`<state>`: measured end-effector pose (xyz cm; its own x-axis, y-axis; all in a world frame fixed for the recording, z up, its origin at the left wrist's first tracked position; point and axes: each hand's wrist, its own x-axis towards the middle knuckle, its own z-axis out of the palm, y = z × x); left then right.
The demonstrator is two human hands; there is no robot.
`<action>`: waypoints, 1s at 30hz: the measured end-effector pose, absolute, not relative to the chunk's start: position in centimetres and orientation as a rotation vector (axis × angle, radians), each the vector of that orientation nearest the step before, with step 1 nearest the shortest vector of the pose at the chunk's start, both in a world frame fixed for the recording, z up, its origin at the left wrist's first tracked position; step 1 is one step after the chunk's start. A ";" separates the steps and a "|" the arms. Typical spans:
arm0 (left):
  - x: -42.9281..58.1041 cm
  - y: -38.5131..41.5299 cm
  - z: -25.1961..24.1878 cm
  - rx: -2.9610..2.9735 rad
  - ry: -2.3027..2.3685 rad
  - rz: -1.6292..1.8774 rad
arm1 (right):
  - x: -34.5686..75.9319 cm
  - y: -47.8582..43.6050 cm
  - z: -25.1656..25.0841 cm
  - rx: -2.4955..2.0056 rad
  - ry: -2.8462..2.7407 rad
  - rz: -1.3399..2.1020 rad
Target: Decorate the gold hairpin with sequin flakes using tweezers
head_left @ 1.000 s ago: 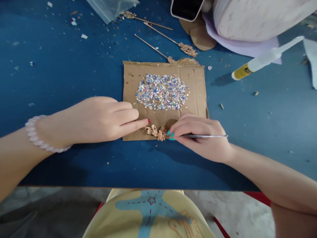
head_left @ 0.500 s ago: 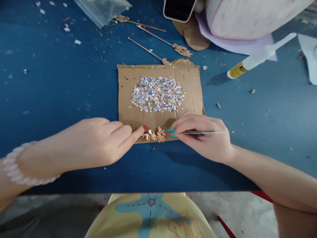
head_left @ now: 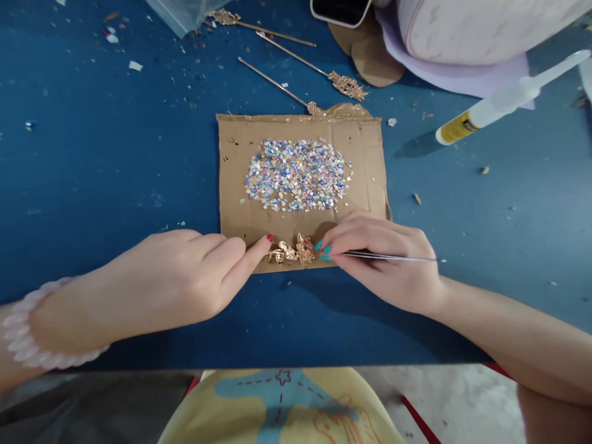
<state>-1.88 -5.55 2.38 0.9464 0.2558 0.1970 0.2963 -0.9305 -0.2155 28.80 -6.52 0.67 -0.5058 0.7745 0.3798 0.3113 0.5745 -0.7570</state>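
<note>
A gold flower-shaped hairpin ornament [head_left: 291, 250] lies along the front edge of a piece of brown cardboard [head_left: 235, 216]. My left hand [head_left: 194, 274] is closed at its left end, the index fingertip against the metal; any stem is hidden under the hand. From the right, my right hand [head_left: 379, 262] pinches thin metal tweezers [head_left: 398, 257], its fingertips beside the flower head. The tweezer tips are too small to make out. Behind the ornament, a flat pile of shiny blue, white and pink chips [head_left: 296, 176] covers the cardboard's middle.
Several gold hairpins [head_left: 346, 86] lie beyond the cardboard. To the right stands a glue bottle [head_left: 481, 114] with a long white nozzle. A phone [head_left: 341, 9], a pale rounded bag [head_left: 462, 31] and a clear plastic bag [head_left: 180, 15] are at the back. Scraps dot the blue table [head_left: 92, 179].
The view has shifted slightly. My right hand has brought the tweezers close against the flower head, narrowing the gap. My left hand keeps its place on the ornament.
</note>
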 end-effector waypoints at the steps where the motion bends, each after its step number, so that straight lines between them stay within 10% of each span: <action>1: -1.9 -5.6 2.4 -2.861 -0.412 -0.244 | 28.8 -6.5 0.7 -0.863 -2.084 0.810; 30: -1.9 -5.5 2.4 -2.887 -0.405 -0.268 | 29.0 -6.5 0.7 -0.836 -2.124 0.790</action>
<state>-1.92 -5.53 2.37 0.9455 0.2503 0.2080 0.2893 -0.9393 -0.1845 29.05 -6.50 0.75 -0.5381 0.7491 0.3865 0.3146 0.6039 -0.7324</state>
